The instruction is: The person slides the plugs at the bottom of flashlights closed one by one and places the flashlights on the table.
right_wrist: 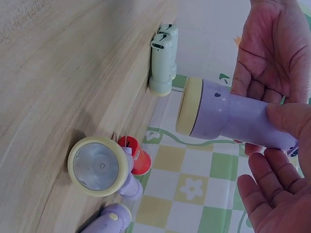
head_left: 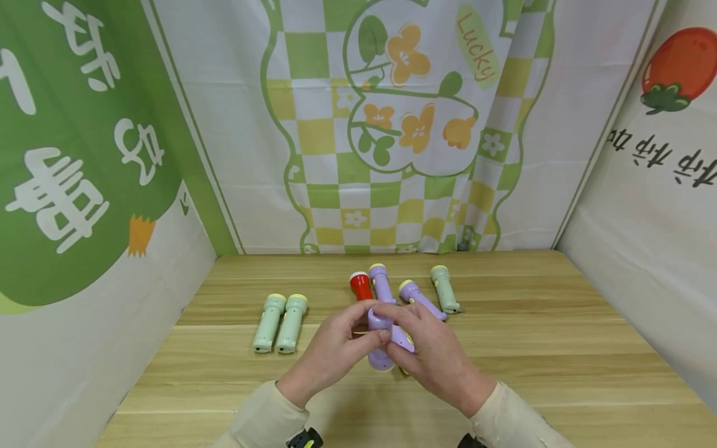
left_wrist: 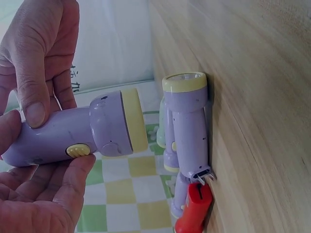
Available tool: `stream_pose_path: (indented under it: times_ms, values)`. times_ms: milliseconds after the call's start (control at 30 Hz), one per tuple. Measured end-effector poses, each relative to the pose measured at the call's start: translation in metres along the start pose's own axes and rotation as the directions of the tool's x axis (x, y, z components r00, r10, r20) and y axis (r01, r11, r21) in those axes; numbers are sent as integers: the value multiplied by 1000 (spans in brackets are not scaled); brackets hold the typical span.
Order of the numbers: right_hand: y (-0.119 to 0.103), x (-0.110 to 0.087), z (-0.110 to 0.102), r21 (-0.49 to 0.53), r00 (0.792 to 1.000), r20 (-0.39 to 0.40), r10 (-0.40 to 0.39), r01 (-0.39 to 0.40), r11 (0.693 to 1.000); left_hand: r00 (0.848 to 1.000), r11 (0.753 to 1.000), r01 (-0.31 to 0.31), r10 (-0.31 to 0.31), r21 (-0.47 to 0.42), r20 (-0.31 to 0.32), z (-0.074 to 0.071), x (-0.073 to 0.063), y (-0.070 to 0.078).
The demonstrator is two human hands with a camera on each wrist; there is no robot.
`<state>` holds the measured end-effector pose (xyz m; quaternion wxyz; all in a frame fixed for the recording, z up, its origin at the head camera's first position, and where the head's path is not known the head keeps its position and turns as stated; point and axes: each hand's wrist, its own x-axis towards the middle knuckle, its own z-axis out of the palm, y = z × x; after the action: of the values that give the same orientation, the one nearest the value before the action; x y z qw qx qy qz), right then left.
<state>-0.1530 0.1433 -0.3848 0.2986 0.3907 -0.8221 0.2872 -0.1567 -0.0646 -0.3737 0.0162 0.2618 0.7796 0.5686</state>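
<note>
Both hands grip a purple flashlight above the table, its pale yellow rim pointing down. My left hand holds it from the left with thumb and fingers. From the other side my right hand pinches its upper end. A yellow ridged switch shows on the held flashlight in the left wrist view. Behind the hands another purple flashlight lies on the table, partly hidden. Its clear lens faces the right wrist camera.
Two pale green flashlights lie side by side at left. Behind the hands are a red flashlight and purple flashlights. A single green flashlight lies farther right. Printed cloth hangs around the wooden table.
</note>
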Motion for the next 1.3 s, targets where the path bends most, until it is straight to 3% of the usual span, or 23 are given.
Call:
stream_pose_path:
  times_ms: [367,633,767,933,1067,1300]
  values:
    - [1,0,0,-61,1000,-9,27,-27,998,1000,999,9,-9,45,-13,1,1,-3]
    - [1,0,-1,-89,1000,-21,23,-24,996,999,978,11,-3,209,-39,1,1,2]
    - [2,-1,-1,-94,1000,-29,10,-13,995,999,972,16,-6,235,-41,1,0,3]
    - [2,-3,-1,-83,1000,-27,9,-11,996,999,984,53,-50,170,-21,1,-1,3]
    - [3,-3,1,-94,1000,-23,4,-6,996,996,995,87,-87,48,0,3,-3,3]
    - [4,-3,3,-151,999,-35,-29,24,988,994,987,106,-104,-119,28,5,-4,2]
